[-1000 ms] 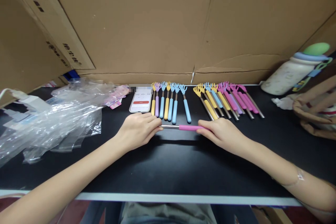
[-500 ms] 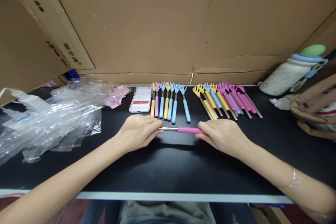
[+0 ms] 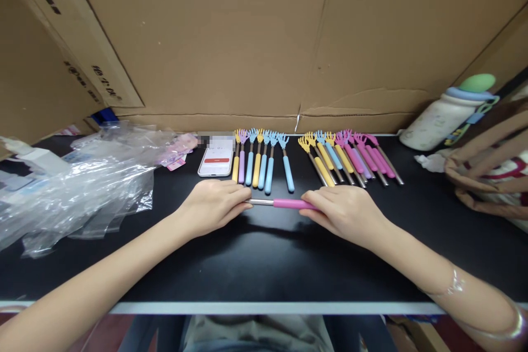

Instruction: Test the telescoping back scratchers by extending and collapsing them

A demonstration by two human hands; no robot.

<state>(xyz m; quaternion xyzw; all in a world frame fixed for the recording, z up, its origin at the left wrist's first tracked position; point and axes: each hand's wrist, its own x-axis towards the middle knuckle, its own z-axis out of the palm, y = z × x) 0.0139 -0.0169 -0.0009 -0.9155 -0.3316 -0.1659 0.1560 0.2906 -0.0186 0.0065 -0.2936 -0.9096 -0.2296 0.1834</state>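
Between my two hands a back scratcher (image 3: 286,204) with a pink grip and a metal shaft is held level above the black table. My left hand (image 3: 216,203) is closed round the metal end, and its claw head is hidden there. The pink grip end sits in my right hand (image 3: 346,212), which is closed round it. Just beyond lies a row of back scratchers (image 3: 263,168) in yellow, purple and blue, claws pointing away. To the right, a second group of back scratchers (image 3: 350,157) in yellow, blue, pink and purple lies slanted and close together.
A phone (image 3: 215,162) lies left of the row. Clear plastic bags (image 3: 91,187) are heaped on the left, near a white charger (image 3: 45,162). At right stand a tilted white bottle (image 3: 443,121) and a brown-strapped bag (image 3: 487,170). A cardboard wall (image 3: 231,38) closes the back.
The view has shifted slightly, so the things on the table appear a little further left. Both hands keep their hold on the back scratcher, and the visible shaft length looks nearly the same.
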